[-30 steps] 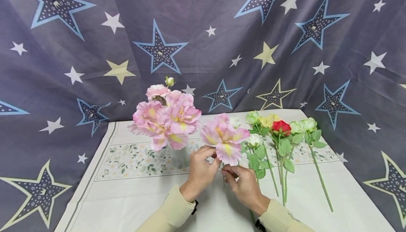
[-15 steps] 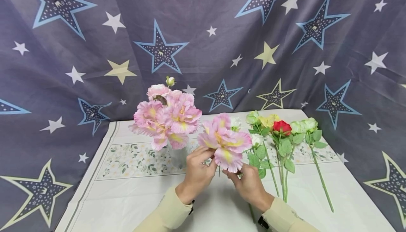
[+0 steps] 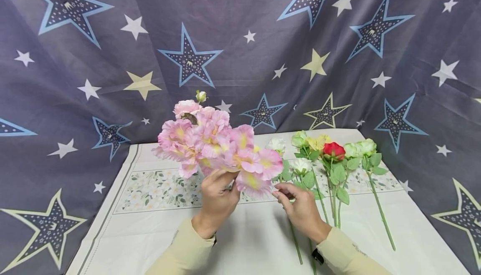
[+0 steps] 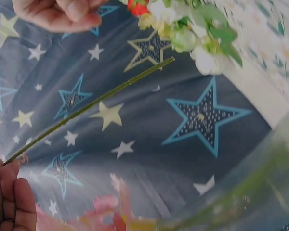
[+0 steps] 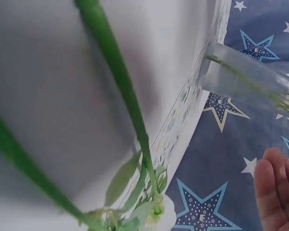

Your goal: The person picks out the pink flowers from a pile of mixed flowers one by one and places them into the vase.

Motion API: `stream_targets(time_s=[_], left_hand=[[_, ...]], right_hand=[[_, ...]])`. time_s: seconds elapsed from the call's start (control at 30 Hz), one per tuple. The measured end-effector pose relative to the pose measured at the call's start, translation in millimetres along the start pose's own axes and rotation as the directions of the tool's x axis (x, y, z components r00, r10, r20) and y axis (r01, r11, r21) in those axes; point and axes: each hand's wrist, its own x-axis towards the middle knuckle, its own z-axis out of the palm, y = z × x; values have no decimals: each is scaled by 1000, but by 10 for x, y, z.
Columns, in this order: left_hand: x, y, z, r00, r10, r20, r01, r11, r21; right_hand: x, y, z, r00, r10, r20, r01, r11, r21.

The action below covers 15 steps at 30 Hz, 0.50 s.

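Observation:
My left hand [image 3: 218, 200] pinches a pink-and-yellow artificial flower [image 3: 251, 164] just under its bloom. Its bare green stem [image 4: 96, 101] runs out from the fingertips to a free end in the left wrist view. The bloom overlaps a bunch of similar pink flowers [image 3: 195, 133], which stands in a clear vase [image 5: 250, 74]. From the head, that vase is mostly hidden behind the hand and petals. My right hand [image 3: 300, 210] hovers to the right of the held flower, apart from it, fingers loosely bent and nothing visible in them.
To the right lie several loose stems: white roses [image 3: 300, 166], a red rose [image 3: 333, 151], a yellow flower [image 3: 318, 142] and pale green roses [image 3: 364, 147]. They rest on a white tablecloth [image 3: 158, 241] with a floral band. Behind hangs a star-patterned curtain [image 3: 240, 66].
My left hand has carried the pink flower leftward, up against the bunch in the vase. My right hand, earlier close under the bloom, has come away from it and moved slightly right.

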Motion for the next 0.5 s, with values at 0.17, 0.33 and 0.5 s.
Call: stream_targets(time_s=[0.17, 0.33, 0.5], left_hand=[[101, -31, -119, 998, 7, -57, -3, 998, 70], [201, -72, -230, 997, 14, -77, -5, 993, 116], [296, -111, -305, 993, 14, -116, 7, 984, 176]], right_hand=[[27, 45, -44, 1000, -15, -19, 14, 999, -29], [43, 79, -63, 1000, -4, -24, 3, 999, -34], [48, 91, -71, 1000, -4, -24, 3, 999, -49]])
